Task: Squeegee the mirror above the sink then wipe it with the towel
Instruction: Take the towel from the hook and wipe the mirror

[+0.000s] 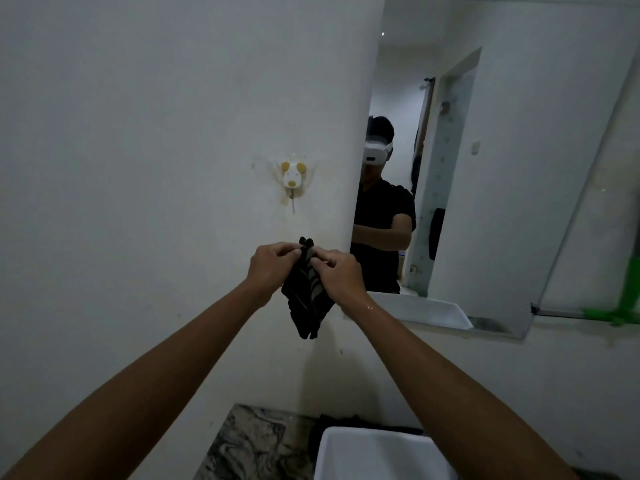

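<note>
A dark striped towel hangs bunched between my two hands, in front of the white wall just left of the mirror. My left hand pinches its top edge from the left. My right hand pinches the same edge from the right, fingertips almost touching the left ones. The towel's lower part dangles free below both wrists. The mirror fills the upper right and reflects a person in a dark shirt. A green squeegee shows at the far right edge, by the mirror's lower corner.
A small animal-shaped wall hook is fixed to the wall above the towel. The white sink sits at the bottom, with a marbled counter to its left. A narrow shelf runs under the mirror.
</note>
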